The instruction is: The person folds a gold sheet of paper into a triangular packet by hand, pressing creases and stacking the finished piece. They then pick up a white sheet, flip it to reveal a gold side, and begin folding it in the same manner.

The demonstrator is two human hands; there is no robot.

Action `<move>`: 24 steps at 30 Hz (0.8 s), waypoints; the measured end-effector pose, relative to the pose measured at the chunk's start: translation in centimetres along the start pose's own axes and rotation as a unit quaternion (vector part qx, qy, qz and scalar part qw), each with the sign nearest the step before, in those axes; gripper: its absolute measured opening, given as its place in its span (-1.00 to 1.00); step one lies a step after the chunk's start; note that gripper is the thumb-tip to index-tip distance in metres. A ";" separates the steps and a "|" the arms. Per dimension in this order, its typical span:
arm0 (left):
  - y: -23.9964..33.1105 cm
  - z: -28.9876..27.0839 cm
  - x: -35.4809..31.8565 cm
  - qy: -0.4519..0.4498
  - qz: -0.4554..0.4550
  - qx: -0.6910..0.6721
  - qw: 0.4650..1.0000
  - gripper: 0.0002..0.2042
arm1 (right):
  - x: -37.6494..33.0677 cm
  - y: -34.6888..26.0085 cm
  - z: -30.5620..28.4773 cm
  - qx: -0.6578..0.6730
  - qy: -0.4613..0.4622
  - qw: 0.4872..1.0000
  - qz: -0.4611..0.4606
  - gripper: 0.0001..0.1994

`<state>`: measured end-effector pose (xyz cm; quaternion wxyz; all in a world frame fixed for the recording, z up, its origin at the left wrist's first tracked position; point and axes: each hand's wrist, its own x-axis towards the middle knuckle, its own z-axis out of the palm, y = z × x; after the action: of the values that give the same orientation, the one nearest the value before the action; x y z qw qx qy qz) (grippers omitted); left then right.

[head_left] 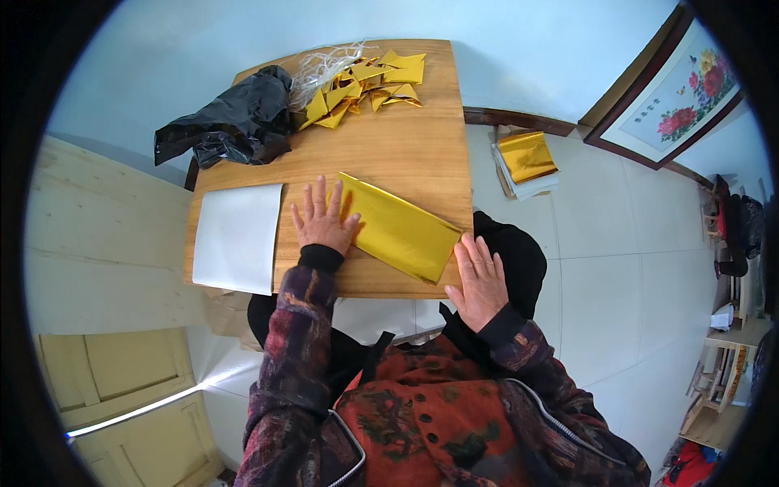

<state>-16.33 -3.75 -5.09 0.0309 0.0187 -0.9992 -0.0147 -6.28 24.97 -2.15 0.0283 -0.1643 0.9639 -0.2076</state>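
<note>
A folded sheet of shiny gold foil paper [402, 229] lies slantwise on the wooden table [389, 154], close to its front right corner. My left hand [323, 219] rests with spread fingers at the sheet's left end, the thumb against its edge. At the opposite end, my right hand [480, 280] has its fingers stretched out by the sheet's right edge and the table corner. Neither hand grips anything. To the left of my left hand lies a silvery white sheet [235, 237], flat near the table's front left corner.
Several folded gold paper pieces [365, 81] are heaped at the back, beside clear plastic strands [320, 69] and a crumpled black plastic bag [239, 122]. A stack of paper topped with gold [527, 158] sits on the floor to the right. A framed flower picture [673, 89] leans beyond.
</note>
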 end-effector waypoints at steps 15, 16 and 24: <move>2.2 2.7 -5.3 0.008 0.074 -0.102 0.992 -0.29 | -1.1 -1.5 3.0 -0.007 -0.053 0.984 -0.168 -0.13; 1.8 2.7 -5.1 0.012 0.069 -0.104 0.992 -0.29 | -1.8 -1.3 2.7 -0.012 -0.065 0.985 -0.156 -0.13; -3.1 1.5 -1.6 -0.067 -0.027 -0.067 0.995 -0.30 | -4.6 0.2 0.2 0.036 -0.031 0.990 -0.131 -0.26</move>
<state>-14.67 -6.77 -6.73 -0.0354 0.0422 -0.9950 -0.0836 -1.94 26.57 -2.42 0.0364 -0.2938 0.9247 -0.2393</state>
